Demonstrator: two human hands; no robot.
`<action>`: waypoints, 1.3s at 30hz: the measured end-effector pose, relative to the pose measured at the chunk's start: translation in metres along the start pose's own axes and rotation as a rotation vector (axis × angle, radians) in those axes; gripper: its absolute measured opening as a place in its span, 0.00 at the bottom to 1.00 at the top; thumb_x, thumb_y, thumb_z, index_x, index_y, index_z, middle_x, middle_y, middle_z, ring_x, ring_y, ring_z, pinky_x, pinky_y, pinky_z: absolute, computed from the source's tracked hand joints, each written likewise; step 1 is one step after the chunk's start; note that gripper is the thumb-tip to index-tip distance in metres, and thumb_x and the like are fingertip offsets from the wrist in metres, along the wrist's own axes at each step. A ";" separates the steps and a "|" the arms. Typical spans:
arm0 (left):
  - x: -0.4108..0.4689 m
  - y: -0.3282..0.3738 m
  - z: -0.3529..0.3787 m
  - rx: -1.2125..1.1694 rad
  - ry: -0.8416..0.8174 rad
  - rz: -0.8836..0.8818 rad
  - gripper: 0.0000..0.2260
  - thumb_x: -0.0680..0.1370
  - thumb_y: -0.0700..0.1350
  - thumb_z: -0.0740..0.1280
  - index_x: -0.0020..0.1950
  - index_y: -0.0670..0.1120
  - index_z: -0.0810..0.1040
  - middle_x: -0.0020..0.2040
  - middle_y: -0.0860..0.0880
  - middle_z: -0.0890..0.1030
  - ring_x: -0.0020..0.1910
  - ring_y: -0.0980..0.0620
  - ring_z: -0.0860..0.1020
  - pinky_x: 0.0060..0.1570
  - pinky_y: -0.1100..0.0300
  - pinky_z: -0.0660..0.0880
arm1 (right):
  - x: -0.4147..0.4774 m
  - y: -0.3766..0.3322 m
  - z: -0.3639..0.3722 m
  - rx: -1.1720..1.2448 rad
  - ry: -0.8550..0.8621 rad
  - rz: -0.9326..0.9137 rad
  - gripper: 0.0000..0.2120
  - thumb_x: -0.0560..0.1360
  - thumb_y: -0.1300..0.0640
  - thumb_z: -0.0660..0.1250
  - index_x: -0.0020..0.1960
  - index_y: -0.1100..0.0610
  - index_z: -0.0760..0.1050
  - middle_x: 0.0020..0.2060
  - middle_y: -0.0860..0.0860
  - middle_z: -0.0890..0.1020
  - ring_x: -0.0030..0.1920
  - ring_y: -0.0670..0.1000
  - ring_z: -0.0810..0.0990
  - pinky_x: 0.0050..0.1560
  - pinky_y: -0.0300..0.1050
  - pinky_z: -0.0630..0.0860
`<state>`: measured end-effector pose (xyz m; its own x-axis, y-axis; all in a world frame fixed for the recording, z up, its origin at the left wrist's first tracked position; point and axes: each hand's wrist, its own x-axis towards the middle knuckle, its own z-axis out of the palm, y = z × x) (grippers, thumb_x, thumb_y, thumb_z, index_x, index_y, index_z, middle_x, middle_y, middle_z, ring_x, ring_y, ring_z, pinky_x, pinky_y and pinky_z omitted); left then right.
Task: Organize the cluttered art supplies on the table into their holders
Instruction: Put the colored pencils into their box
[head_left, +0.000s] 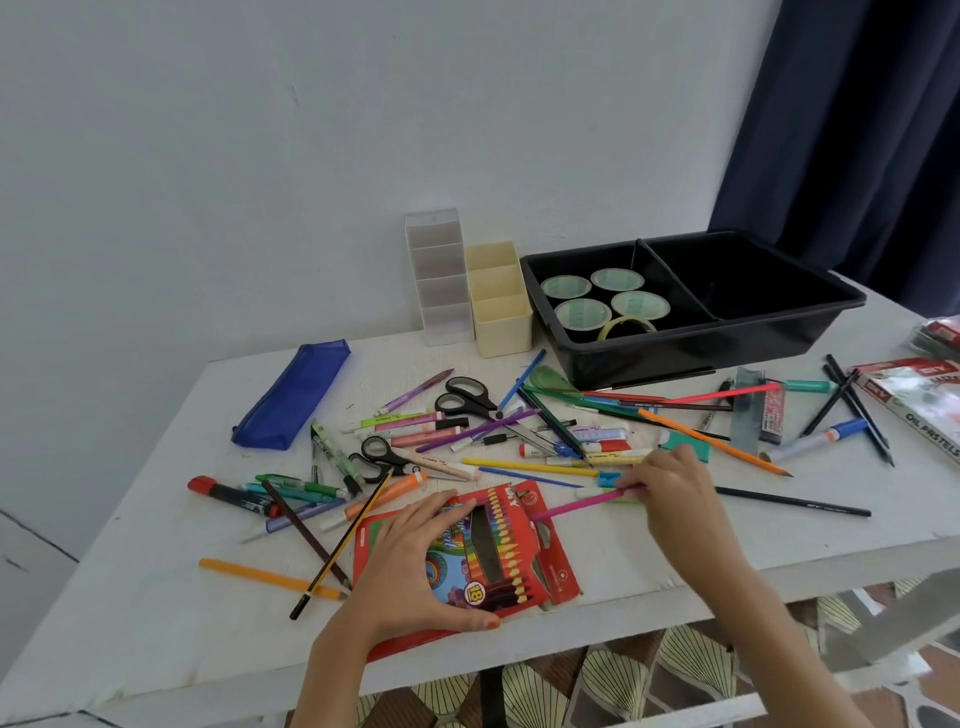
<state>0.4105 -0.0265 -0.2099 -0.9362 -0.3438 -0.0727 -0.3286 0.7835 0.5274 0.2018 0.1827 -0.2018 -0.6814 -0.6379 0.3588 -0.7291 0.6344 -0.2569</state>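
Scissors (385, 457) and loose pens (415, 427) crowd the white table (156, 613) behind the red pencil box (514, 551), flap open, which the left hand (410, 566) grips while the right hand (670, 491) pinches a pink pencil (582, 506).

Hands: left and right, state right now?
Left hand: grips the red pencil box, thumb on its near edge.
Right hand: pinches a pink pencil.

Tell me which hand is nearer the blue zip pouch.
Left. The left hand holds the red pencil box, right of the blue zip pouch and closer to the person; the right hand pinches a pink pencil farther right still.
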 end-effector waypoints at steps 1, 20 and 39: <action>0.000 0.001 0.000 -0.004 0.001 0.000 0.48 0.55 0.75 0.69 0.71 0.68 0.54 0.74 0.65 0.50 0.73 0.62 0.49 0.73 0.51 0.50 | 0.000 -0.008 0.004 -0.003 -0.016 -0.024 0.08 0.69 0.64 0.72 0.46 0.54 0.83 0.40 0.48 0.81 0.42 0.48 0.68 0.42 0.41 0.66; -0.001 -0.001 0.002 0.004 -0.001 0.016 0.48 0.55 0.74 0.70 0.71 0.68 0.55 0.74 0.67 0.49 0.73 0.62 0.47 0.74 0.52 0.48 | 0.019 -0.081 0.050 0.316 -0.166 -0.015 0.11 0.78 0.55 0.63 0.58 0.56 0.77 0.54 0.50 0.74 0.58 0.46 0.69 0.55 0.34 0.65; 0.000 -0.004 0.004 -0.021 -0.019 0.007 0.48 0.54 0.75 0.69 0.71 0.68 0.54 0.73 0.67 0.48 0.74 0.61 0.46 0.74 0.49 0.48 | 0.027 -0.059 0.028 0.310 -0.044 0.051 0.11 0.77 0.63 0.62 0.56 0.57 0.79 0.50 0.51 0.80 0.50 0.46 0.73 0.49 0.33 0.68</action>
<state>0.4109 -0.0277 -0.2155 -0.9408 -0.3282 -0.0845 -0.3193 0.7750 0.5454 0.2243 0.1161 -0.2018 -0.7150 -0.6310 0.3010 -0.6738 0.5074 -0.5371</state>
